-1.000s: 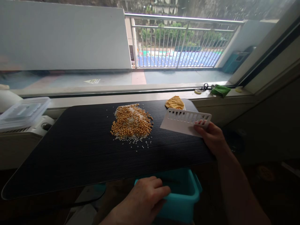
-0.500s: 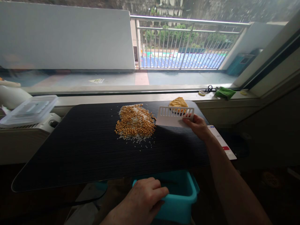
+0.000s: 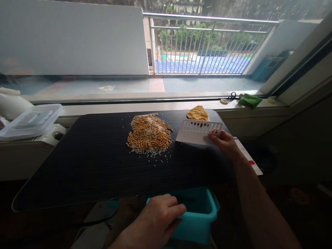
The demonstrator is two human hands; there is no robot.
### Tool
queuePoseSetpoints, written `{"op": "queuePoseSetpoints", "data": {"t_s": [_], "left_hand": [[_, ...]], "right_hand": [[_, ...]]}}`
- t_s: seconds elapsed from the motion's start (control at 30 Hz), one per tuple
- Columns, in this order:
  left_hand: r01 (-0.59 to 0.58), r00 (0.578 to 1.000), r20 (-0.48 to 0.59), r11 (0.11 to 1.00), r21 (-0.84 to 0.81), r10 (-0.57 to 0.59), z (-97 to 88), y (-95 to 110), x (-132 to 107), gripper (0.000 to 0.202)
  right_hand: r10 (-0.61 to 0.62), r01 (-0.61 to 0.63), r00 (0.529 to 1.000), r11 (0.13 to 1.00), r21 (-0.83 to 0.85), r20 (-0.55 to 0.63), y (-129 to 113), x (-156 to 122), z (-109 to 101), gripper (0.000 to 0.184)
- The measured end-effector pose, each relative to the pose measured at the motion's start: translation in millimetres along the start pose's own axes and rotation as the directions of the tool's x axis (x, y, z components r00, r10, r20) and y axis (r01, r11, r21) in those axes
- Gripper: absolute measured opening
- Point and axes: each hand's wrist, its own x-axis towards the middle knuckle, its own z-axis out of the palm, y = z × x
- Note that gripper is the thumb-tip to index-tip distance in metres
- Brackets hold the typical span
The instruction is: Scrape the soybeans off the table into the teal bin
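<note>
My right hand grips a flat white plastic scraper with a row of slots along its upper edge. The scraper is tilted at the right part of the black table, and whether its lower edge touches the top I cannot tell. To its left, a short gap away, lies a heap of yellow soybeans mixed with white rice; loose grains are scattered on its near side. Below the table's front edge, my left hand is closed on the rim of a turquoise bin.
A yellow cloth lies behind the scraper. A phone rests at the table's right edge. On the windowsill are a green cloth and black-handled scissors. At far left sits a clear plastic lid.
My right hand has moved the scraper a little to the right and toward me, away from the heap. My left hand stays on the bin's rim.
</note>
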Motion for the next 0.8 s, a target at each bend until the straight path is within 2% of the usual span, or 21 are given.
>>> {"op": "queuePoseSetpoints", "data": {"t_s": [0.2, 0.4, 0.6, 0.7, 0.8], "left_hand": [[-0.004, 1.0, 0.004, 1.0, -0.008, 0.004, 2.6, -1.1, 3.4, 0.018], [-0.032, 0.999, -0.004, 0.999, 0.007, 0.032, 6.2, -0.7, 7.6, 0.017], [-0.043, 0.999, 0.001, 0.999, 0.02, 0.043, 6.1, 1.5, 10.3, 0.02], [-0.05, 0.999, 0.005, 0.998, 0.025, 0.05, 5.4, 1.4, 10.9, 0.019], [-0.045, 0.999, 0.015, 0.999, 0.03, 0.044, 5.6, 1.7, 9.4, 0.019]], "right_hand": [[0.082, -0.081, 0.996, 0.995, -0.059, 0.017, 0.3, -30.4, -24.0, 0.039], [0.121, -0.124, 0.991, 0.991, -0.054, -0.059, 4.1, -54.2, -46.3, 0.039], [0.236, -0.218, 0.964, 0.965, -0.146, 0.124, -12.4, -84.2, -65.5, 0.037], [0.175, -0.169, 0.984, 0.98, -0.107, 0.043, -12.5, -79.2, -59.5, 0.037], [0.0, -0.006, 0.992, 0.999, -0.045, -0.128, -8.0, -55.0, -37.0, 0.031]]}}
